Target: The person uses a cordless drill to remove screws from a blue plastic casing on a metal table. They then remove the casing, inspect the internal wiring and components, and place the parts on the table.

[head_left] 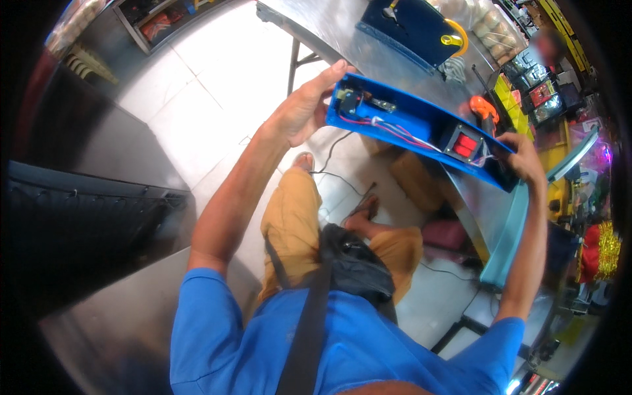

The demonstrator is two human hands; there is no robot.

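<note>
A long, open blue housing (411, 118) is held up between my two hands, tilted down toward the right. At its left end my left hand (306, 108) grips it, thumb along the top edge and fingers behind. My right hand (523, 158) closes round the other end. Inside lie red, white and blue wires (395, 133). A black square part with red blocks (465, 145) sits near the right end, and a small dark component with metal pieces (349, 102) is at the left. The fingers behind the housing are partly hidden.
A metal table (322, 33) stands beyond the housing, bearing a dark blue panel (405, 29) with a yellow-orange loop. An orange tool (484, 108) lies to the right. Cables (336, 174) run over the tiled floor by my feet. A pale teal curved piece (507, 240) is beside my right arm.
</note>
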